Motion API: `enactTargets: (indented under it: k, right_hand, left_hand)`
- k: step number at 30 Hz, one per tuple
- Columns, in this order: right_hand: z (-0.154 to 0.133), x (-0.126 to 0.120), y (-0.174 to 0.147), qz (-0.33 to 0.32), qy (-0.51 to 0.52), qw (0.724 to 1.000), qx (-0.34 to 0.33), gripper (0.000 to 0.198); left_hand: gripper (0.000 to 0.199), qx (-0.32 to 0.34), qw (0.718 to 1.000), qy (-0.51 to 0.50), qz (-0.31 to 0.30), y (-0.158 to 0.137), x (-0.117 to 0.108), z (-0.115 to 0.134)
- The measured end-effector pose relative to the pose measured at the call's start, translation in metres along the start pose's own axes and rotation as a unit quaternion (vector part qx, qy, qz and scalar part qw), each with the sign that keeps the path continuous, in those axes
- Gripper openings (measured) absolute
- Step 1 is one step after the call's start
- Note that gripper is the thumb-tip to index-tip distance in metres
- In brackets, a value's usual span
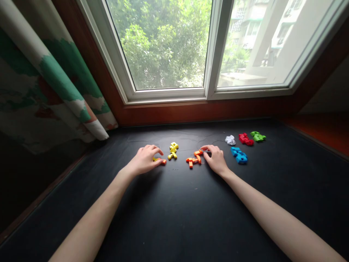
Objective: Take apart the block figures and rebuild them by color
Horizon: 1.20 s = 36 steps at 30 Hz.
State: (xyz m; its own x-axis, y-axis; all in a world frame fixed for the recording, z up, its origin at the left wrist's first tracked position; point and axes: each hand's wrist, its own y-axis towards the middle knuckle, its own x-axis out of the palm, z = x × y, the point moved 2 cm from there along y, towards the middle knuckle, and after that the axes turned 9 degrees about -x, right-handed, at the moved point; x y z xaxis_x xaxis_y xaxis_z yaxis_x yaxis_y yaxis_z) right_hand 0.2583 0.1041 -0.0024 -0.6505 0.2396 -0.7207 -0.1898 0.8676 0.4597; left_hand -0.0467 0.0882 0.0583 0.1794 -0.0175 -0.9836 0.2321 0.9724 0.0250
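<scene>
My left hand (145,159) is at the left of the small plastic pieces, its thumb and fingers apart. Beneath it lie an orange piece (164,162) and a bit of yellow, partly covered by the hand. Just to its right is a small group of yellow pieces (173,151). My right hand (216,159) hovers low by the orange pieces (194,160), thumb and index finger spread. Its index fingertip reaches the end of the upper orange piece (198,152); whether they touch I cannot tell.
Farther right on the black surface (174,218) lie clusters of white (230,140), red (245,139), green (258,136) and blue pieces (239,155). A window (169,94) rises behind the surface. A patterned curtain (68,83) hangs at the left.
</scene>
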Motion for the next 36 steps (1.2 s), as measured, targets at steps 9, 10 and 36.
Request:
enactTargets:
  k: [9,10,36]
  right_hand:
    - [0.004,0.001,0.001,0.011,0.028,0.999,-0.031,0.019]
    - [0.004,0.001,0.001,0.015,0.032,0.999,-0.033,0.019]
    - [-0.052,0.002,-0.016,-0.037,0.022,0.95,-0.309,0.007]
  left_hand:
    - [0.016,0.019,0.999,0.026,0.0,-0.002,0.003,0.001]
    - [0.015,0.025,0.999,0.023,0.011,-0.002,0.001,0.004]
    - [0.006,0.157,0.932,-0.282,0.164,-0.016,0.06,0.075]
